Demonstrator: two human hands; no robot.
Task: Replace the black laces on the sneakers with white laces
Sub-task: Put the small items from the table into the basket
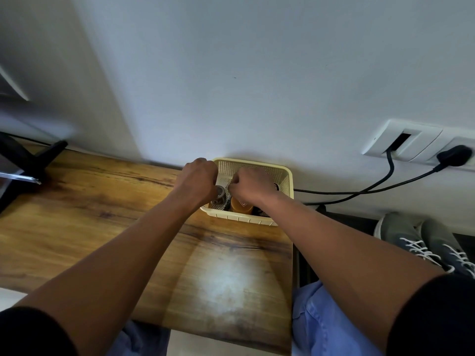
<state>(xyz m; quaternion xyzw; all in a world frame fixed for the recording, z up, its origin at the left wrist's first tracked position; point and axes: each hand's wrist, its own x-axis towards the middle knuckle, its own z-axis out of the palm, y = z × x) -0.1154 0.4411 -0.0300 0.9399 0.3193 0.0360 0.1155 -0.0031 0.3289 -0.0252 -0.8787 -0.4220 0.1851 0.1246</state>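
Observation:
Both my hands reach into a cream perforated plastic basket (pixel 284 181) at the back of the wooden table (pixel 108 217). My left hand (pixel 199 177) lies over the basket's left rim with curled fingers, just above a small grey round thing (pixel 220 193). My right hand (pixel 253 185) is inside the basket, also curled like a fist. What either hand holds is hidden. An orange cylinder (pixel 240 205) stands in the basket below my hands. A pair of dark grey-blue sneakers (pixel 424 242) with white laces sits low at the right, beyond the table's edge.
The basket stands against a white wall. A wall socket (pixel 411 142) with a black plug (pixel 453 155) and black cables (pixel 359 192) is at the right. A black stand (pixel 28 160) sits at the table's far left. My blue-clad legs show below the table's front edge.

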